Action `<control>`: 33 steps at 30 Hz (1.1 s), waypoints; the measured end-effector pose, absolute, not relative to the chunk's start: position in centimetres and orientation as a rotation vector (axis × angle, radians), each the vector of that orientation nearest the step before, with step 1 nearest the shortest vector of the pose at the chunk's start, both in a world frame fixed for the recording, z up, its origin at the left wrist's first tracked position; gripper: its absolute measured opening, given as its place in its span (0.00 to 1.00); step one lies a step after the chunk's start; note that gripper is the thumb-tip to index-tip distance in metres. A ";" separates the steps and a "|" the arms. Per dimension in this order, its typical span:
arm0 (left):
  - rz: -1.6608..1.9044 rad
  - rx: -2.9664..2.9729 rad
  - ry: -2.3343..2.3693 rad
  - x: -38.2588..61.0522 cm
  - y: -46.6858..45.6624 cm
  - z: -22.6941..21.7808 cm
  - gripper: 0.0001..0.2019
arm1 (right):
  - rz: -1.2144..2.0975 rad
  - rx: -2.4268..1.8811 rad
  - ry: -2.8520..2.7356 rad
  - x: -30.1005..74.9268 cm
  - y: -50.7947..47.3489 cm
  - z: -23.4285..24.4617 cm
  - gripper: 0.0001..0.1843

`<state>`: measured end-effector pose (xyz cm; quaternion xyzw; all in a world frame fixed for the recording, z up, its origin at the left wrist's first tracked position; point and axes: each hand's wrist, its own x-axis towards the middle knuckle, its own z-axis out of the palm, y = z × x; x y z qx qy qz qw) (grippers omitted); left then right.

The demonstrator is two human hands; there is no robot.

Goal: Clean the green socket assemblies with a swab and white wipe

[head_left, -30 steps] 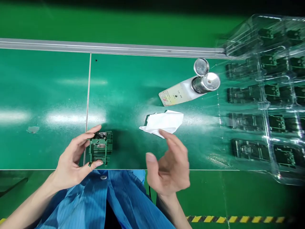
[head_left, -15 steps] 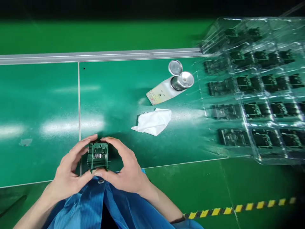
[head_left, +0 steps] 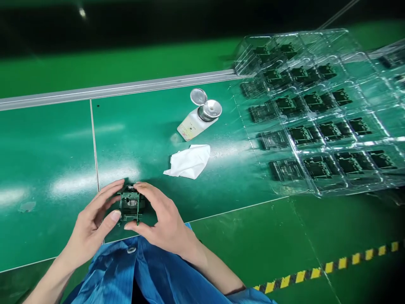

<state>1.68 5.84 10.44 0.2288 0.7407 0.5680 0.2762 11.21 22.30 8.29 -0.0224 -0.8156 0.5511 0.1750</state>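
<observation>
Circuit assembly (head_left: 130,203) seemingly in right grip (head_left: 163,221)

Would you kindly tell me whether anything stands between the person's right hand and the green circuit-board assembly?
Nothing visible does: the bare right hand curves around the right side of the small green circuit-board assembly. The crumpled white cloth lies farther out.

The surface (head_left: 63,147), green and glossy, was divided by a pale seam (head_left: 94,143) and bordered at its far edge by a grey rail (head_left: 126,89). A white bottle (head_left: 194,126) stood upright, lid open. A crumpled white cloth (head_left: 190,161) lay nearby. A clear plastic tray (head_left: 299,157) occupied the right side.
</observation>
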 end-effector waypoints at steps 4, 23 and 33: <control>1.512 0.693 2.043 1.8 6.4 10.4 0.13 | 1.379 0.084 -2.292 11.2 22.3 8.1 0.30; 1.738 1.140 2.098 2.4 8.0 9.1 0.21 | 1.616 -0.120 -2.238 13.0 22.5 8.3 0.51; 1.779 0.576 1.747 2.3 7.5 9.0 0.22 | 1.658 -0.144 -2.197 12.8 22.2 8.0 0.49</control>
